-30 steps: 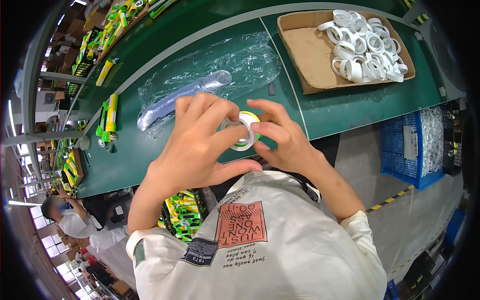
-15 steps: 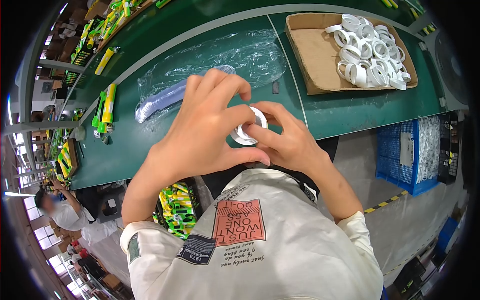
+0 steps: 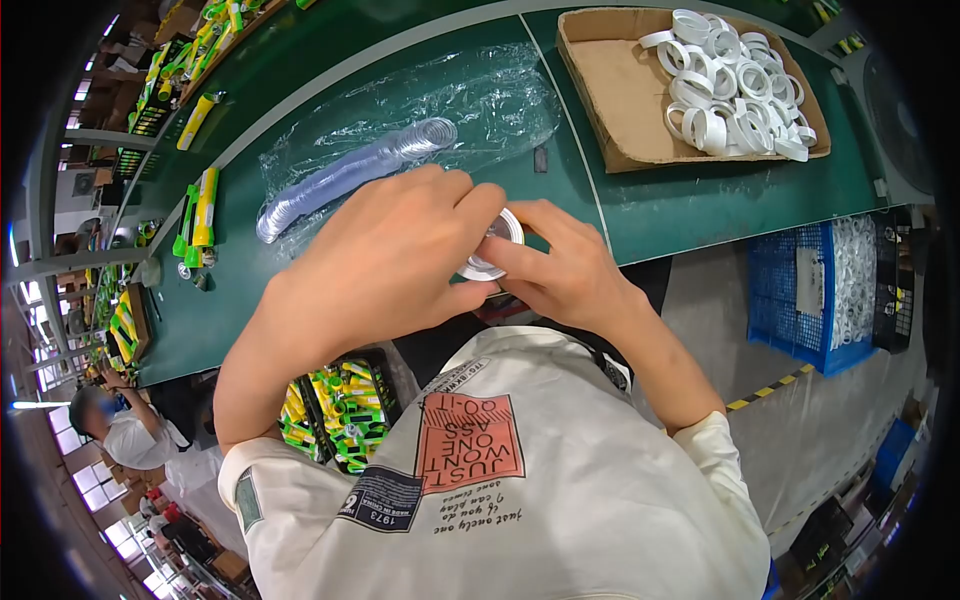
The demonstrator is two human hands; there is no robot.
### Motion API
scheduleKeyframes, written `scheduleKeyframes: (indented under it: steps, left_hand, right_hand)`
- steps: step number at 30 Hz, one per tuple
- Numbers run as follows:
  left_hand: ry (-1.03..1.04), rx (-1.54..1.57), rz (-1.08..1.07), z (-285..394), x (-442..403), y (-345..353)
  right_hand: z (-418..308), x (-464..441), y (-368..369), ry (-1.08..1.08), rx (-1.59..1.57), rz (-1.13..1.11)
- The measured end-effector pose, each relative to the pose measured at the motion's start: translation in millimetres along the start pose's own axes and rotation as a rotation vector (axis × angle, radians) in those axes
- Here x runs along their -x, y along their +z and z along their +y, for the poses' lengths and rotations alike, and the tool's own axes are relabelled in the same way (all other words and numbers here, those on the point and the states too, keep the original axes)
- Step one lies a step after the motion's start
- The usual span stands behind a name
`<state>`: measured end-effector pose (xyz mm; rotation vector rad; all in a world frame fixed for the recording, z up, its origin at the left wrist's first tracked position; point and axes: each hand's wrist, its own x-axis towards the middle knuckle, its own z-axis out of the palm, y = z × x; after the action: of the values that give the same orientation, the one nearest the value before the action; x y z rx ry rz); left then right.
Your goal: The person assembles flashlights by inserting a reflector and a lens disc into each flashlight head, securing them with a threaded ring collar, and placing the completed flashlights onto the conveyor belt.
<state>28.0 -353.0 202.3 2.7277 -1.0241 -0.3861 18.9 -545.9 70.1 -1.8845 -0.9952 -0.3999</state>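
Observation:
Between my two hands is a white ring [image 3: 508,232], close to my body at the bench's near edge. My left hand [image 3: 385,250] is closed on its left side, the fingers bent over it and the thumb below. From the right, my right hand [image 3: 560,262] grips the same ring, with fingertips at its opening. Part of the ring is hidden by my fingers. Beyond my left hand, a long stack of clear discs [image 3: 350,180] lies on a crumpled clear plastic bag [image 3: 500,95].
A cardboard tray [image 3: 620,120] of white rings [image 3: 740,85] stands at the back right. Yellow and green pieces [image 3: 203,210] lie on the left; more fill a crate [image 3: 350,410] below. A blue crate [image 3: 790,290] stands right. Another person [image 3: 130,435] is at far left.
My left hand's raised fingers have folded down over the ring. The yellow-green edge seen around the ring a second ago no longer shows. The view has shifted slightly.

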Motion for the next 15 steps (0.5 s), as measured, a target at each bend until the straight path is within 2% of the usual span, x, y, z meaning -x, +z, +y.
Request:
scheduleKeyframes:
  steps: [2,6,11,13,15]
  left_hand:
    - [0.017,0.015,-0.037,-0.2,-2.5,-2.6]
    - [0.138,0.021,0.033,-4.0,-3.7,1.7]
    - [0.209,-0.028,0.021,-6.2,-4.3,1.9]
    - [0.022,-0.024,-0.079,6.8,-6.2,-7.4]
    - [-0.038,-0.028,-0.137,10.6,-7.5,-10.9]
  right_hand:
    - [-0.8,-0.7,-0.1,-0.004,-0.009,0.009]
    - [0.7,2.0,-1.0,0.016,-0.006,-0.021]
    - [4.6,2.4,4.4,-0.018,-0.062,0.055]
    - [3.4,1.8,5.3,-0.012,-0.070,0.079]
    - [1.6,0.2,5.8,0.006,-0.055,0.101]
